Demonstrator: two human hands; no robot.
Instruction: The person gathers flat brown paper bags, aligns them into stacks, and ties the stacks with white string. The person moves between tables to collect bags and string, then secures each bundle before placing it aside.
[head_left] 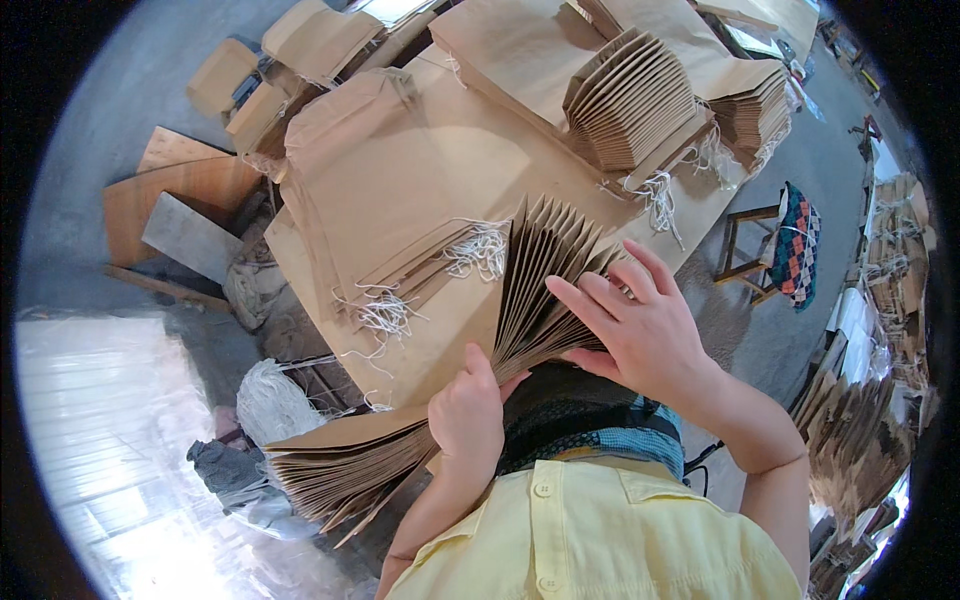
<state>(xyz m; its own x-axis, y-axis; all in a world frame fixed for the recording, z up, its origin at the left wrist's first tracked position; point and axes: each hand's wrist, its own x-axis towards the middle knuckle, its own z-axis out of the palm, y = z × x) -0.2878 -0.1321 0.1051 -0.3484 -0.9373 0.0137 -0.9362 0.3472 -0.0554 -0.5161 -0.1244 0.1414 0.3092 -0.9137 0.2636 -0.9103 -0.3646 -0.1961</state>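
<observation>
While the left hand point(466, 415) is gripping the waist of the fanned paper bundle point(525, 300) between the yellow shirt point(610, 520) and the surface point(450, 350), the right hand point(635, 320) is spreading loosely open over its upper leaves point(560, 235), and a slackening left grip or uneven push could be letting pleats slip or crease. Farther left, a white string hank point(275, 400) is lying near the lower leaves point(350, 455), white cords point(480, 250) are trailing beside the upper ones, possibly snagging them, pleated paper stacks point(630, 105) are crowding the far side, and a cushioned stool point(797, 245) is standing farther right
</observation>
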